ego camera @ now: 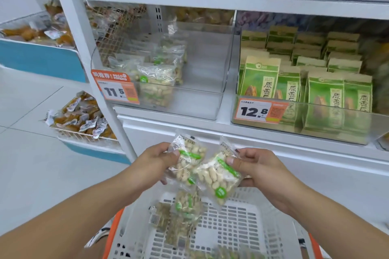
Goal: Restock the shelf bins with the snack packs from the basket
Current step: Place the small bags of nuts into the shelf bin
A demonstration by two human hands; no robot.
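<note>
Left hand (160, 159) and right hand (255, 166) each pinch a peanut pack (188, 160); stand them upright in the far clear bin (202, 82).

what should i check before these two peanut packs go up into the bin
1. Left hand grips its peanut pack: ok, thumb and fingers pinch the left edge.
2. Right hand grips the other pack: ok, thumb presses on its front.
3. Target bin matches: ok, the clear bin with the 11.5 tag holds the same peanut packs.
4. Room in that bin: ok, its right half looks bare.
5. Packs apart: not ok, the two held packs overlap at their inner edges.
6. Basket still has stock: ok, more packs lie inside.
</note>
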